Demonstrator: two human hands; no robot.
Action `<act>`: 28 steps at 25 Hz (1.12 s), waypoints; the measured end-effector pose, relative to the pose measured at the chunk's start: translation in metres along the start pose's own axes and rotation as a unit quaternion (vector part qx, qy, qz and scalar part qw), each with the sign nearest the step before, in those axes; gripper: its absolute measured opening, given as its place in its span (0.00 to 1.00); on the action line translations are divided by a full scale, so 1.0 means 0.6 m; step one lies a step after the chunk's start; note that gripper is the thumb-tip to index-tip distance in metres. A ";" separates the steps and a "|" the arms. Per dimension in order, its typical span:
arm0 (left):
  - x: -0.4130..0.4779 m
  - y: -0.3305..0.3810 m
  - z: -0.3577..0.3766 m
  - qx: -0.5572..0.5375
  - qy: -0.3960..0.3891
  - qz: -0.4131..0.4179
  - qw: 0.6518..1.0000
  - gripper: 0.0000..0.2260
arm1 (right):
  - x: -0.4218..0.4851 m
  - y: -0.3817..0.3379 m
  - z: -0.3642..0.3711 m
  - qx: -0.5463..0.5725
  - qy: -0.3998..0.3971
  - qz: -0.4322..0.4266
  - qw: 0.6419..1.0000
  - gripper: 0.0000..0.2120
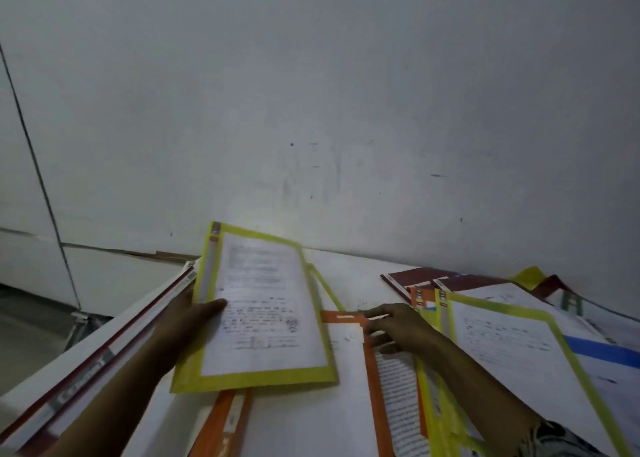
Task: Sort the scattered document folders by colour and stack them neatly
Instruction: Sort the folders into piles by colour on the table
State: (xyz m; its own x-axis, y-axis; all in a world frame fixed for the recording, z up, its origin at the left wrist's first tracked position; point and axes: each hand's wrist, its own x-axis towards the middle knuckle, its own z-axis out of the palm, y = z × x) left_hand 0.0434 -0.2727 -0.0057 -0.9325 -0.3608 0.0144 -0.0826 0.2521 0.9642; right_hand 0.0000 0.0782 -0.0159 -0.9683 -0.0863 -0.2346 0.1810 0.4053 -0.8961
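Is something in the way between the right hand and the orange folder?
No, nothing visible is. The right hand touches the orange folder at its top edge. The yellow folder that the left hand holds seems only to overlap the orange one's left side.

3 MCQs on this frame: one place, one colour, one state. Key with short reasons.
1. The right hand rests on: A) the orange folder B) the wall C) a blue folder.
2. The left hand holds a folder coloured: A) maroon B) yellow C) green.
3. The left hand is: A) lying flat and idle B) out of view C) gripping a folder.
Key: 1 A, its fingers touch the orange strip. 2 B, the yellow folder shows a yellow border. 3 C, its thumb clamps the folder's face.
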 end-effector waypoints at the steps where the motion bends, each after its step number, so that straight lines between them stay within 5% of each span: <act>1: 0.009 -0.023 -0.021 0.078 0.016 -0.005 0.997 0.23 | 0.016 -0.004 0.010 0.002 0.021 0.004 1.000 0.11; 3: 0.016 -0.079 -0.039 0.231 0.032 0.010 0.972 0.29 | 0.052 -0.009 0.023 -0.001 0.065 0.008 0.998 0.10; 7: -0.001 -0.127 -0.015 0.333 0.116 0.051 0.934 0.14 | 0.112 -0.028 0.049 -0.059 0.125 -0.012 0.990 0.02; 13: 0.015 -0.138 -0.017 0.317 0.114 0.062 0.940 0.14 | 0.181 -0.041 0.113 -0.314 0.114 0.008 0.943 0.34; 16: 0.017 -0.139 -0.016 0.321 0.113 0.072 0.937 0.14 | 0.206 -0.044 0.143 -0.398 0.120 0.016 0.909 0.40; 24: 0.025 -0.146 -0.012 0.339 0.117 0.076 0.930 0.15 | 0.238 -0.081 0.140 -0.231 0.063 0.096 0.966 0.22; 28: 0.025 -0.150 -0.015 0.342 0.117 0.085 0.929 0.13 | 0.236 -0.075 0.126 -0.212 0.036 0.022 0.976 0.17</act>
State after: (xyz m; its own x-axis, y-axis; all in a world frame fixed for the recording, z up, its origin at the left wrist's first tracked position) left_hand 0.0402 -0.3086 -0.0902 -0.8573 -0.4290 0.2845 -0.2199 0.8050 0.5510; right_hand -0.1319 -0.0212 -0.0373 -0.9734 -0.0024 -0.2292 0.1503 0.7484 -0.6460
